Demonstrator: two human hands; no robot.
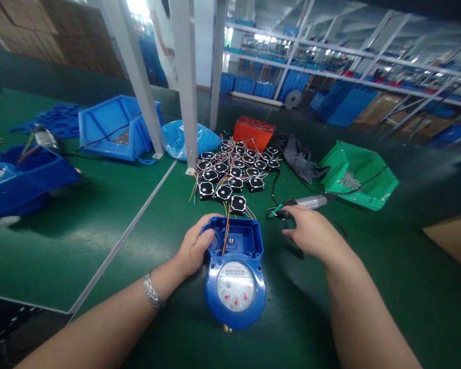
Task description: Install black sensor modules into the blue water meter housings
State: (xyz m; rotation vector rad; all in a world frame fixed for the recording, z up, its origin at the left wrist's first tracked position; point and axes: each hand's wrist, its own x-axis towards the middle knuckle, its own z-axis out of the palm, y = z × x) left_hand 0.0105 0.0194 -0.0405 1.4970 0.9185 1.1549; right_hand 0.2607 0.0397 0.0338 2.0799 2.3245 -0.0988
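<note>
A blue water meter (235,289) stands in front of me, with a round dial and an open rectangular box at its far end. Coloured wires (226,236) run out of that box toward the black modules. My left hand (195,245) is closed on the box's left side, thumb over the rim. To the right, my right hand (311,230) is over the table with fingers and thumb apart, beside the tip end of an electric screwdriver (313,202). A dark object lies partly hidden under that hand; I cannot make out its kind.
Several black wired modules (236,171) are piled beyond the meter, before a red bin (254,132). A green bin (359,177) of screws stands right, a blue bin (115,128) left. Metal posts (184,82) rise from the table. Another blue meter (26,177) lies far left.
</note>
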